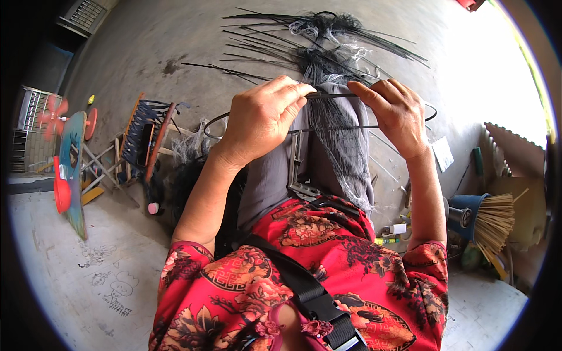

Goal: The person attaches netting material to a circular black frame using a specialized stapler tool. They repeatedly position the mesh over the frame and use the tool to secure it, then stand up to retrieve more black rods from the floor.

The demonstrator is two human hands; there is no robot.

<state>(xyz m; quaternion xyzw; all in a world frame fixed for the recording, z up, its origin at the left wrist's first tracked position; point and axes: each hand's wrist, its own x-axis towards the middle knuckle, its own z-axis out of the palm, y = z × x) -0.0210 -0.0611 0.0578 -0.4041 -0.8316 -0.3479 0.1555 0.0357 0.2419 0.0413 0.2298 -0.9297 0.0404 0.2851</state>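
Note:
In front of my knees, a thin black hoop [343,127] is held up with both hands. My left hand [260,117] is closed, pinching its far side with thumb and fingers. My right hand [399,114] pinches the same stretch a little to the right, leaving a short gap between the hands. Dark and whitish netting [336,149] drapes over my grey-trousered legs, behind and below the hoop. A metal bracket [294,158] stands between my thighs. Beyond my knees, black rods [257,50] lie spread on the floor with more tangled netting [325,58].
To the left stand a folding stool with dark woven straps [140,131] and a blue-green board [71,169] with red parts. On the right, a blue bucket [465,213] stands by a bundle of thin sticks [496,216]. White paper [443,153] lies on the floor.

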